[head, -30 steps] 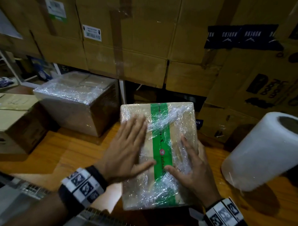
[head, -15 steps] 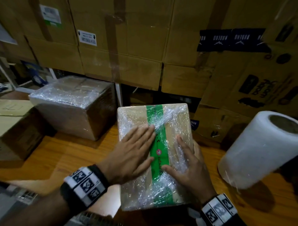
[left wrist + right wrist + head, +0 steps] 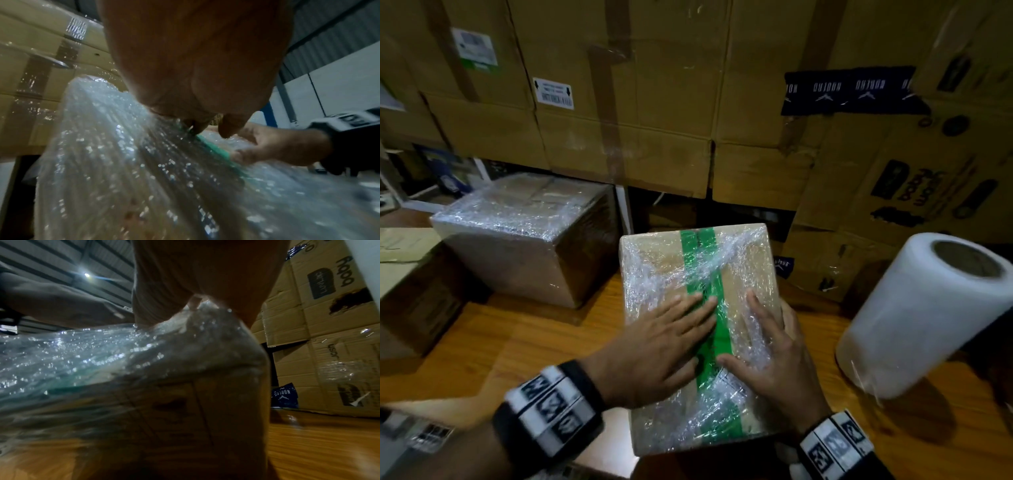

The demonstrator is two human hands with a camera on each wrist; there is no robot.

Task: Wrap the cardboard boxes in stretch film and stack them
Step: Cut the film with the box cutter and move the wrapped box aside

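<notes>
Film-wrapped brown cardboard box with a green tape stripe [image 3: 698,329] lies under flat, released left hand [image 3: 654,353] and right hand [image 3: 774,356], both pressing its crinkled top.

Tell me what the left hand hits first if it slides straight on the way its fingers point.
The left hand points up and right across the wrapped box. It would first cross the green tape, probably then the box's far right edge; depth is unclear.

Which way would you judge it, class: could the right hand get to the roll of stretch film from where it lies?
Probably yes: the right hand rests flat on the wrapped box, holding nothing, and the roll of stretch film stands just beyond, with only bare tabletop between.
</notes>
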